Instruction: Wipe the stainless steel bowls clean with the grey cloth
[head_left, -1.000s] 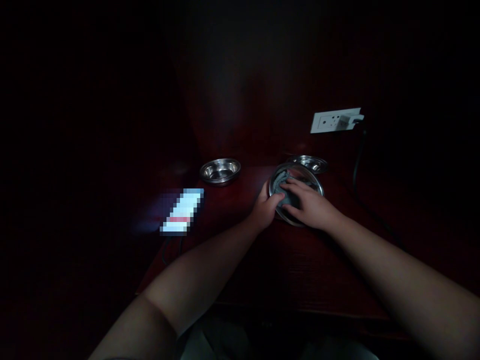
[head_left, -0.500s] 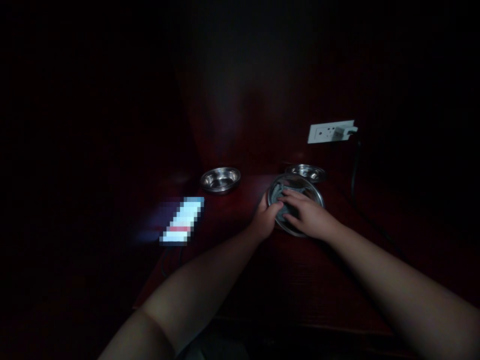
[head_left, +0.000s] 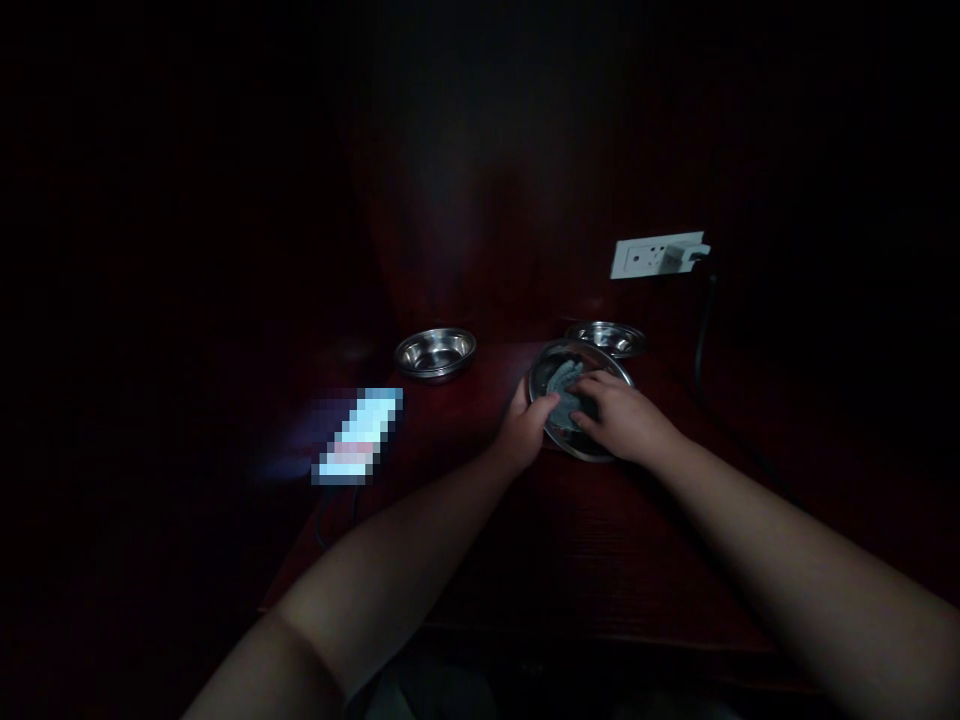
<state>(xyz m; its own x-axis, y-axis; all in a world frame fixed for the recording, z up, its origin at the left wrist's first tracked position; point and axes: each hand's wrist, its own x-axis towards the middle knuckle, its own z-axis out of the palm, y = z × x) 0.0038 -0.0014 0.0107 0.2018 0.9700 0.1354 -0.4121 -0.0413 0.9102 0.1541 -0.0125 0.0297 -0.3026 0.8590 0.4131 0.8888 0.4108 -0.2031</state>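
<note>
Item one: a round steel bowl (head_left: 561, 356), right of centre on the near side of the other dishes, mouth tipped towards the person; whether its base touches the bench (head_left: 450, 430) cannot be told.

Within it: a grey-green cloth (head_left: 564, 411), bunched against the inner surface.

Left hand (head_left: 525, 428): grip clamped on the bowl's left rim, thumb over the inside, fingers behind the wall.

Right hand (head_left: 626, 415): reaches in over the right rim, fingers spread at the cloth, thumb apart from them — whether the fingertips pinch the cloth or merely press it cannot be told.

Condition of work: judged to be under way rather than finished, since the cloth lies inside the bowl and both hands are engaged there. How much of the inner surface has been covered does not show in this dim light.

Further stock: one shiny steel dish (head_left: 435, 350), far left, and another (head_left: 611, 338), far right, just beyond the held bowl; neither is in hand, and whether either has been dealt with is unclear.

Surroundings: a lit, blurred screen (head_left: 360, 435) at left, a dark cable (head_left: 319, 522) near it; at far right, a white socket plate (head_left: 634, 258) with plug (head_left: 686, 257) and hanging cord (head_left: 701, 345).
</note>
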